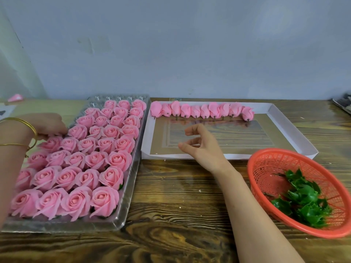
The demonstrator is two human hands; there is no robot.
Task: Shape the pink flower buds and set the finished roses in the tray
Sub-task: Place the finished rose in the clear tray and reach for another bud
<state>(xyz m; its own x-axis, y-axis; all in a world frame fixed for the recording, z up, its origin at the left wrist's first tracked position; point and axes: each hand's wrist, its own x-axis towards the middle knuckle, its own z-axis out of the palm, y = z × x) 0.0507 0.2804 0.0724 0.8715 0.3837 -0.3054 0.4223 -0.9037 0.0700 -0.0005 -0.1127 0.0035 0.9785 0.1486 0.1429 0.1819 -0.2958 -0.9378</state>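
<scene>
A clear plastic tray (125, 209) on the left holds several rows of finished pink roses (95, 160). My left hand (45, 125) rests on the tray's left side, its fingertips touching a rose in the fourth row; whether it grips the rose is hidden. A white shallow box (284, 128) in the middle holds a row of closed pink buds (201, 111) along its far edge. My right hand (201, 143) hovers over the box's near left part, fingers loosely curled, holding nothing.
A red plastic basket (266, 168) with green leaf cups (303, 198) stands at the right front. One loose pink bud (15, 97) lies at the far left. A dark object (343, 103) sits at the right edge. The wooden table (180, 205) meets a grey wall.
</scene>
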